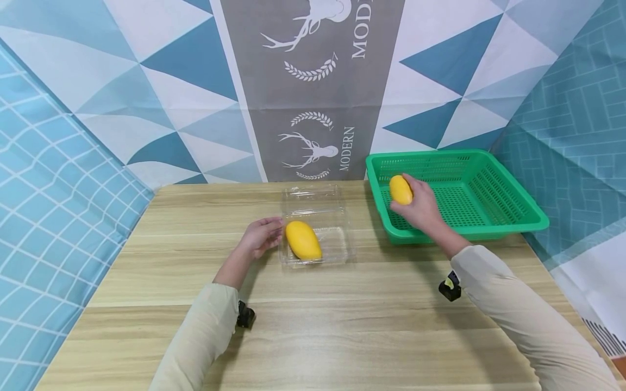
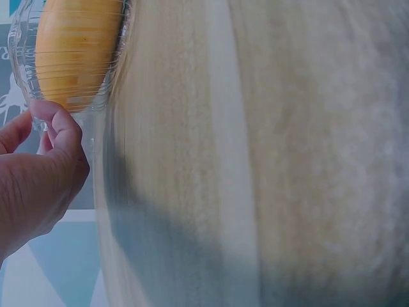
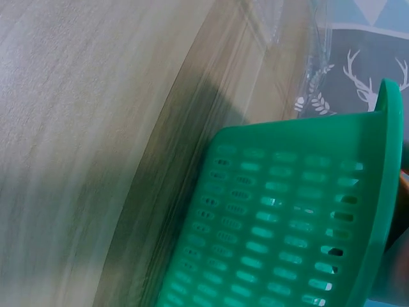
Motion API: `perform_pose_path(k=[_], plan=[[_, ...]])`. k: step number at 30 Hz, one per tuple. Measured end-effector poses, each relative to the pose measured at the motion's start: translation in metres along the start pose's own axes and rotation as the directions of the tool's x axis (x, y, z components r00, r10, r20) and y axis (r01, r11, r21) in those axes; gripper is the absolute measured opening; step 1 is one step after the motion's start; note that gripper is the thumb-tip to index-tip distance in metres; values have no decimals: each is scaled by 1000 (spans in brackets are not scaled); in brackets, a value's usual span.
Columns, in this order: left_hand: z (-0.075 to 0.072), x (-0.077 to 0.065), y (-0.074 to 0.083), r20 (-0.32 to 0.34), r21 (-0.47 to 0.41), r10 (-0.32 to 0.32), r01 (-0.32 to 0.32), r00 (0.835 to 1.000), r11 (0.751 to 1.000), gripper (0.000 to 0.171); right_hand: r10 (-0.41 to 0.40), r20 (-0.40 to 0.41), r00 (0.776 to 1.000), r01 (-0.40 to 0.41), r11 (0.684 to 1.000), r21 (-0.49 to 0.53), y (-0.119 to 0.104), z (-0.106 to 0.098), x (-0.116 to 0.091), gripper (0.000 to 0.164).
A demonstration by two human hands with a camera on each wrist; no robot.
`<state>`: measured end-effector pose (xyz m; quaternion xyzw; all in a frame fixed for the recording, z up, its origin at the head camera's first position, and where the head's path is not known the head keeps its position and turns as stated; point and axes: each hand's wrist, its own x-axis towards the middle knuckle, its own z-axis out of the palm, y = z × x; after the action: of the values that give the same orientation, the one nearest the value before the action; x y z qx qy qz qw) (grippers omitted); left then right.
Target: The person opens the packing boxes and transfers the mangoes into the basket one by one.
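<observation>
A clear plastic clamshell box [image 1: 337,247] lies with its lid [image 1: 313,200] folded back toward the wall. One yellow mango [image 1: 304,240] sits in its left half. At the box's left edge, my left hand [image 1: 264,236] pinches the rim between thumb and fingers; the left wrist view shows the fingertips [image 2: 54,115] there, just below the mango. My right hand [image 1: 419,206] grips a second yellow mango [image 1: 401,190] over the left side of a green plastic basket [image 1: 518,217]. In the right wrist view the basket's slotted wall [image 3: 275,211] hides most of that hand.
Everything stands on a wood-grain table [image 1: 342,336]. Patterned cloth [image 1: 313,81] hangs behind it, with blue cloth [image 1: 54,217] at the left and teal cloth [image 1: 577,136] at the right. The basket stands at the table's far right corner, right of the box.
</observation>
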<state>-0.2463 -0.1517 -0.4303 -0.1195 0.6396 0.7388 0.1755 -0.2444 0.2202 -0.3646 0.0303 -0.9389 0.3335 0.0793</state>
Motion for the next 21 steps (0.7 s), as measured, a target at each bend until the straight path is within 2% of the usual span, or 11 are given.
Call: perform_pose_path(k=[21], plan=[[-1,0,-1,-5,8,-6,6,1000,1000,45,20,17,1000,-20,999,-34,15,0,7,76]])
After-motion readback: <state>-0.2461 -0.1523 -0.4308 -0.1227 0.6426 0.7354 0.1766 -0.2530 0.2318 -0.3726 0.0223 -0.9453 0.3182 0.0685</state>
